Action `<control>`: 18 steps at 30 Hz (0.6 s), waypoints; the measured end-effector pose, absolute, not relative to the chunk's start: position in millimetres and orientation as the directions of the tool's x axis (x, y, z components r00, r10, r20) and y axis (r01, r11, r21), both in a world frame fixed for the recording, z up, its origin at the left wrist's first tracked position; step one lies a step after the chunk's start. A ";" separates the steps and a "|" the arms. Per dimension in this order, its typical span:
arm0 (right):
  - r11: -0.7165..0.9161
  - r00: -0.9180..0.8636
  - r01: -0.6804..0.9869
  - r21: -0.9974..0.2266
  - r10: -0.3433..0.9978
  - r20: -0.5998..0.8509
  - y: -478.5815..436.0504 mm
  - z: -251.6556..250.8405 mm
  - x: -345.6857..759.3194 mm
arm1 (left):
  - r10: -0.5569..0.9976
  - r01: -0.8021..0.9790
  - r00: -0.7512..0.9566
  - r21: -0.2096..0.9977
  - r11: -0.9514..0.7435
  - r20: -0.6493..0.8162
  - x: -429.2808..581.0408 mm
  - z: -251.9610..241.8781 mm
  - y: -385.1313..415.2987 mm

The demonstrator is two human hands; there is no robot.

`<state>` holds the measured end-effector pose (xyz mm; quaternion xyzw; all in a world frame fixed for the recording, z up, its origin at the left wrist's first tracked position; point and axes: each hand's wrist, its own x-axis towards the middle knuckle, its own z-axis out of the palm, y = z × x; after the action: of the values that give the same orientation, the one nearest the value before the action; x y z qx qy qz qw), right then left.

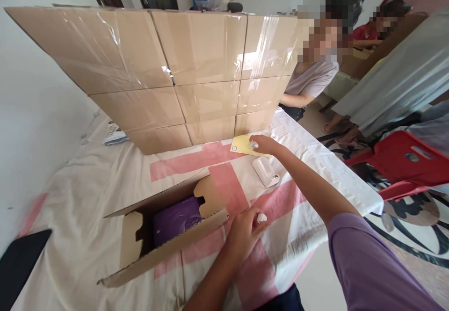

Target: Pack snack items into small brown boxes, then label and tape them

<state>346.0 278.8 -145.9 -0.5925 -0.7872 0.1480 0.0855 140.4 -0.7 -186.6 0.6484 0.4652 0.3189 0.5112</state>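
Note:
My left hand rests near the front of the table, fingers closed around a small white piece whose kind I cannot make out. My right hand reaches forward over a yellow sheet, its fingertips pinching a small clear, shiny thing. Between the hands lies a white rounded device with a small dark slot at one end. Left of my left hand stands an open cardboard box with a purple package inside it.
A tall taped cardboard partition stands along the far side of the cloth-covered table. At the far left is a dark flat object. A person sits beyond the partition. A red chair stands to the right.

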 end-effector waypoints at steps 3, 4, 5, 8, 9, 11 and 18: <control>0.124 -0.113 0.925 -0.358 0.992 0.052 282.7 -134.2 354.6 | 0.948 0.210 0.313 0.978 -0.010 -0.058 138.4 -183.7 -0.6; 0.059 -0.027 0.930 -0.363 0.995 0.093 283.5 -129.1 360.6 | 0.955 0.188 0.291 0.982 0.000 -0.056 137.7 -183.0 -0.6; -0.018 0.076 0.928 -0.372 0.987 0.144 283.7 -123.3 367.9 | 0.960 0.171 0.274 0.985 0.005 -0.052 137.1 -182.3 -0.7; -0.222 0.371 0.883 -0.414 0.870 0.326 279.9 -102.8 394.4 | 0.965 0.153 0.259 0.988 -0.001 -0.040 135.8 -180.8 -1.7; -0.255 0.429 0.868 -0.426 0.818 0.383 276.8 -95.3 403.5 | 0.963 0.156 0.266 0.988 -0.004 -0.038 135.7 -180.3 -2.2; -0.277 0.472 0.859 -0.430 0.754 0.458 267.6 -80.1 421.1 | 0.958 0.173 0.283 0.985 -0.017 -0.034 135.9 -179.4 -3.2; -0.209 0.473 0.867 -0.453 0.633 0.613 232.8 -46.2 476.8 | 0.963 0.243 0.269 0.966 -0.094 0.026 136.1 -176.9 -5.1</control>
<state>476.8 232.8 -46.2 -0.7630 -0.4914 -0.1487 0.3927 136.1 -5.1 -176.9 0.6369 0.4731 0.3761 0.4786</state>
